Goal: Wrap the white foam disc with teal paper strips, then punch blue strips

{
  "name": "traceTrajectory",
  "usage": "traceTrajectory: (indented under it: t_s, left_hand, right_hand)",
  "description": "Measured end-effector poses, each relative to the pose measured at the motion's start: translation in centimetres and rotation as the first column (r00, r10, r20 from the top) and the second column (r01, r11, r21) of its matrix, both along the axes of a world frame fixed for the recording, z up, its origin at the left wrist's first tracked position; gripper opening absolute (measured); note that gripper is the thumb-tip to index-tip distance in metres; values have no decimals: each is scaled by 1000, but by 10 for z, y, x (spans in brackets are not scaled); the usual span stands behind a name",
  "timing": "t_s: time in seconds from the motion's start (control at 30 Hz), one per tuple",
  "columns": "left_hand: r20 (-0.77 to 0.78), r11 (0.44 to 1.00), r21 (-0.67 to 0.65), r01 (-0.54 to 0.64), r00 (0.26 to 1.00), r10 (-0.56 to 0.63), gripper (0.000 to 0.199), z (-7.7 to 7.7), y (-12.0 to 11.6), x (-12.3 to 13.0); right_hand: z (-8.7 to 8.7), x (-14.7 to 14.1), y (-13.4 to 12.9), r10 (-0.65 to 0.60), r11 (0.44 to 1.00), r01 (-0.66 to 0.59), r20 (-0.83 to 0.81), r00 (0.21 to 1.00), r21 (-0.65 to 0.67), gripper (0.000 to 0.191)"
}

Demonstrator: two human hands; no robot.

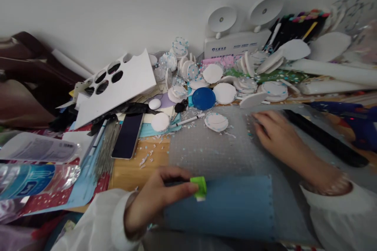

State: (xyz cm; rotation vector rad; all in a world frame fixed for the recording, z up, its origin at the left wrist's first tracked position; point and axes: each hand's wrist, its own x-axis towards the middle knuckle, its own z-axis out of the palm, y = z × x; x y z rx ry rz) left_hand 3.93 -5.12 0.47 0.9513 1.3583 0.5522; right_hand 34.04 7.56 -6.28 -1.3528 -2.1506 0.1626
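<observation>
My left hand [163, 194] pinches a small bright green piece with a whitish lower end [198, 188] between thumb and fingers. It is held over the left part of a blue sheet [229, 208] with a row of small marks along its right edge. My right hand [272, 133] rests on the grey cutting mat [194, 145], its fingers curled down and close together. Whatever those fingertips may hold is hidden and blurred. Beside that hand lies a long black bar-like object [326, 137]. A white disc with blue specks [216, 122] lies on the mat left of the hand.
Many white foam discs [225, 93], a blue disc [204, 98] and a white pen [188, 119] lie behind the mat. A phone [128, 136], a punched white board [129, 86] and plastic bottles [38, 180] are on the left. A blue glue gun [359, 121] sits at right.
</observation>
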Motion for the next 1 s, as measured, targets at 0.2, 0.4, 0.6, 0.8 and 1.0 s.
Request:
traceTrajectory:
  t_s: [0.2,0.4,0.6,0.8,1.0]
  left_hand:
    - [-22,989,-137,-47,999,44,37,-6,23,13]
    - [-57,996,-6,86,995,-86,39,-13,41,24]
    - [-156,907,316,277,959,-238,36,-21,38,22]
    - [-267,812,503,297,947,-180,31,-20,32,19]
    - [-350,772,549,322,927,-138,30,-23,29,19]
  right_hand:
    - [26,-10,-19,-15,987,15,-1,1000,160,30]
    - [49,-63,-65,509,827,-532,-162,846,-182,59]
    - [34,-72,-64,254,698,-468,-423,870,-542,34]
    - [35,-63,-61,130,566,-481,-504,854,-670,36]
    - [31,-62,-61,132,491,-498,-504,853,-715,36]
